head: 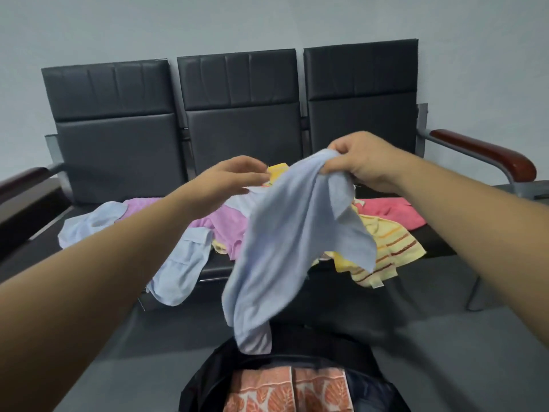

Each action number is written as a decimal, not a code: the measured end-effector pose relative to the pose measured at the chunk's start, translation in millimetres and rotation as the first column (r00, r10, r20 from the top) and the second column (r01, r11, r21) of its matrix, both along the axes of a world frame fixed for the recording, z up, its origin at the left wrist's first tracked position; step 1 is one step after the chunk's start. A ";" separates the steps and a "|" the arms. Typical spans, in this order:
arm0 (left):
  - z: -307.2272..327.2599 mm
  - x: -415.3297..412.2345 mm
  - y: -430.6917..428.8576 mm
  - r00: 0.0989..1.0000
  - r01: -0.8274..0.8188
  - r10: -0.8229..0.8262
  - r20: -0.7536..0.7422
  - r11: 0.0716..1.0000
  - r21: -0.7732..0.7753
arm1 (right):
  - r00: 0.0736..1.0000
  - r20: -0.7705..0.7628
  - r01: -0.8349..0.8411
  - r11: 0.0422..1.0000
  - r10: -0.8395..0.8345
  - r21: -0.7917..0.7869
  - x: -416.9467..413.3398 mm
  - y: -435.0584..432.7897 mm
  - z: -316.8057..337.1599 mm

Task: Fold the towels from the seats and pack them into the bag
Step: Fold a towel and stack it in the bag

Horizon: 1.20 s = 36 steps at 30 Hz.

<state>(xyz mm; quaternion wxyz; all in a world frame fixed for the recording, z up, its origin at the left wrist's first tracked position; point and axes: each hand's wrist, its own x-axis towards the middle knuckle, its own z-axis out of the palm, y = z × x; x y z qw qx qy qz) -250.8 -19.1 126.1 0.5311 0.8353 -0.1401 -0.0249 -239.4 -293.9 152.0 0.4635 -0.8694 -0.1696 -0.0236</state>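
Messily, towels (219, 221) cover black 3-seat bench (240, 126); floor (445, 337) prob. grey carpet.

bag (208, 379): cut off by bottom edge | orange towel (267, 388) inside: lower part out of frame | blue towel (291, 233): motion-blurred, hides middle of towel pile (225, 221) | left armrest (20, 179): cut by left edge

Soft even light, wide-angle edge distortion
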 end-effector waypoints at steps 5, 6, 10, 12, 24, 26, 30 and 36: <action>5.0 -4.4 -32.2 0.986 0.169 -0.169 0.005 0.985 0.027 | 0.991 0.065 -0.115 0.992 0.119 -0.056 -8.5 32.2 12.4; 5.6 -4.0 -32.3 0.988 0.149 -0.149 0.035 0.989 0.022 | 0.991 0.060 -0.116 0.993 0.117 -0.017 -7.7 33.6 12.2; 6.1 -2.5 -28.1 0.993 0.087 -0.071 0.091 0.978 -0.190 | 0.992 -0.060 -0.099 0.987 0.107 0.125 -1.6 23.6 0.5; 5.0 -1.5 -26.0 0.996 0.068 -0.050 0.067 0.953 -0.296 | 0.983 -0.164 -0.080 0.996 0.087 0.044 -0.6 16.6 -11.2; 14.8 -13.6 -36.2 0.941 -0.084 0.094 0.324 0.995 -0.045 | 0.994 -0.007 -0.110 0.994 0.109 -0.025 -4.2 28.8 -7.7; 19.1 -13.1 -31.6 0.938 -0.154 0.189 0.292 0.978 -0.137 | 0.997 -0.007 -0.083 0.983 0.083 -0.163 -3.1 25.6 -15.8; 19.0 -7.5 -14.9 0.918 -0.249 0.306 0.252 0.940 -0.234 | 0.999 -0.038 -0.023 0.881 0.006 -0.473 5.2 4.9 -47.4; 13.0 5.3 14.7 0.838 -0.474 0.518 0.170 0.847 -0.240 | 0.988 -0.022 0.129 0.903 -0.151 -0.409 20.9 -28.1 -69.2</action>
